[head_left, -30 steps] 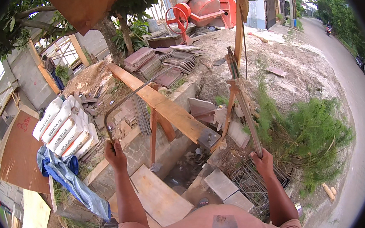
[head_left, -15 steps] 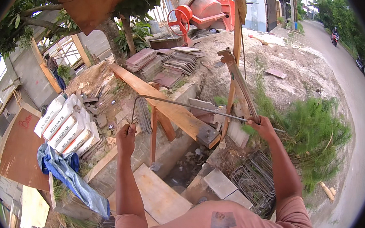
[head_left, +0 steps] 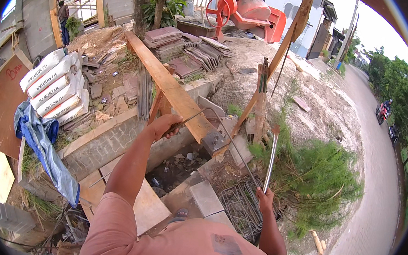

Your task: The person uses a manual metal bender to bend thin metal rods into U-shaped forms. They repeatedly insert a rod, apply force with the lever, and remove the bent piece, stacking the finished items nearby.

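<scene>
So the left hand (head_left: 166,126) was curled closed around a thin, dark steel rod (head_left: 207,109) with a rounded bend in it, and the right hand (head_left: 264,199) had its fingers wrapped round the lower end of a long, silvery metal bar with a rusty brown head (head_left: 270,161). Couldn't tell if the right hand had the rod too, since it ran down from the bend to just beside that grip. My guess is the rod was stiff and springy, not that heavy, not fragile, maybe a bit rough; I'd hold it well out along the straight parts either side of the bend. The bar looked rigid and heavier, best gripped low on the shaft. Counts: one rod, one bar, one long brown wooden beam (head_left: 171,89) with a dark plate on its near end, just beyond the left hand, and two pale grey rectangular slabs (head_left: 206,197) left of the right hand. The rusty bent-wire frames (head_left: 240,207), also just left of it, were too tangled to count.
</scene>
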Available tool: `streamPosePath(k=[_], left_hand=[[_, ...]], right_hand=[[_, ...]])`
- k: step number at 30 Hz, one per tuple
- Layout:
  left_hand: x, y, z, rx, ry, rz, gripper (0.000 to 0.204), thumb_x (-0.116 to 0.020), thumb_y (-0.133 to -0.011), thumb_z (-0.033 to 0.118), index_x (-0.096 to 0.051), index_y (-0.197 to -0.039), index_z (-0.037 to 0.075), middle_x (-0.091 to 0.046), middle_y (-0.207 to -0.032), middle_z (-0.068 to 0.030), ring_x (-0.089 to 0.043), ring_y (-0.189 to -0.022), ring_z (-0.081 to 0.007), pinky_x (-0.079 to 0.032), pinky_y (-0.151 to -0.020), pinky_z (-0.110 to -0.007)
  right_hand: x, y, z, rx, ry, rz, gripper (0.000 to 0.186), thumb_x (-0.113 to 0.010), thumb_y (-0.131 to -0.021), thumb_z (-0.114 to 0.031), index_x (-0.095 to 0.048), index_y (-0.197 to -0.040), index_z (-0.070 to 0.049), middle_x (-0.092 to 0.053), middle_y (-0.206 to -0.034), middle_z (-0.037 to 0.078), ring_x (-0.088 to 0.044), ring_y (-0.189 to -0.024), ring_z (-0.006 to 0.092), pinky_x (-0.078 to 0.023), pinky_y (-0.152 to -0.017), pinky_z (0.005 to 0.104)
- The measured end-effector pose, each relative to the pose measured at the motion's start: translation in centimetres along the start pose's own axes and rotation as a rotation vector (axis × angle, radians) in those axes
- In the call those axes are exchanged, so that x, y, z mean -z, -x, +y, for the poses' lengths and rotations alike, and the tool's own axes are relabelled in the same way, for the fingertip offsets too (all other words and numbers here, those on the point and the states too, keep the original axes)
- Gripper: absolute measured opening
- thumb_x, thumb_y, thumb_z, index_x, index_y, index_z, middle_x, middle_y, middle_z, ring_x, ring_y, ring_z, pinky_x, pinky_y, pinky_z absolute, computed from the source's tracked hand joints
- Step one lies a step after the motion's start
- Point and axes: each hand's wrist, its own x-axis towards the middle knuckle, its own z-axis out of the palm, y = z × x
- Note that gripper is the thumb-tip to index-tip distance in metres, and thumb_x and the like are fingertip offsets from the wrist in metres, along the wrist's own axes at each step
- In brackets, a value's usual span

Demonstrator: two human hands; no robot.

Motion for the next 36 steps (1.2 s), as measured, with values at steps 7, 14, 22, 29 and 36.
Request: streamPosePath(k=[7, 14, 22, 29, 36], left_hand=[[-1.4, -2.5, 1.0, 0.025, -0.058, -0.071, 0.038, -0.052, -0.093, 0.043, -0.057, -0.095, 0.006, -0.050, -0.064, -0.0015, -0.043, -0.053, -0.0096, -0.033, -0.044, -0.024], [-1.5, -4.8, -2.7, -0.050, -0.375, 0.041, 0.026, -0.065, -0.088, 0.030, -0.059, -0.089, 0.005, -0.057, -0.068, -0.0057, -0.052, -0.057, -0.0146, -0.041, -0.049, -0.031], [-2.4, -8.3, -10.5, -0.344, -0.865, 0.351, 0.026, -0.064, -0.087, 0.027, -0.060, -0.088, 0.000, -0.063, -0.079, -0.0217, -0.061, -0.078, -0.0407, -0.046, -0.069, -0.048], [-2.8, -9.4, -9.6, -0.165, -0.803, 0.291, 0.025, -0.065, -0.086, 0.025, -0.060, -0.085, 0.001, -0.063, -0.078, -0.0220, -0.062, -0.077, -0.0403, -0.046, -0.068, -0.046], [-1.8, -10.6, -9.3, -0.106, -0.771, 0.253, 0.024, -0.065, -0.086, 0.023, -0.059, -0.083, 0.001, -0.063, -0.078, -0.0227, -0.062, -0.077, -0.0403, -0.046, -0.067, -0.047]], right_hand=[[-1.4, 7.8, 4.2, -0.067, 0.069, 0.171, 0.029, -0.066, -0.090, -0.025, -0.050, -0.074, -0.007, -0.048, -0.060, -0.001, -0.042, -0.053, 0.0087, -0.033, -0.050, 0.0276], [-2.7, 11.6, 2.1, -0.080, 0.199, 0.257, 0.029, -0.069, -0.088, -0.027, -0.056, -0.079, -0.003, -0.054, -0.062, 0.001, -0.048, -0.053, 0.0096, -0.037, -0.049, 0.0277], [-2.5, 11.1, -2.7, -0.125, 0.693, 0.350, 0.038, -0.074, -0.080, -0.033, -0.056, -0.075, 0.000, -0.053, -0.059, 0.010, -0.048, -0.054, 0.0219, -0.041, -0.055, 0.0383], [-2.5, 10.8, -4.3, -0.232, 0.730, 0.343, 0.033, -0.073, -0.081, -0.029, -0.059, -0.076, -0.001, -0.054, -0.059, 0.003, -0.049, -0.052, 0.0127, -0.040, -0.050, 0.0327], [-2.4, 9.8, -4.6, -0.335, 0.699, 0.279, 0.030, -0.072, -0.083, -0.027, -0.058, -0.072, -0.002, -0.053, -0.056, 0.003, -0.049, -0.046, 0.0112, -0.038, -0.044, 0.0295]])
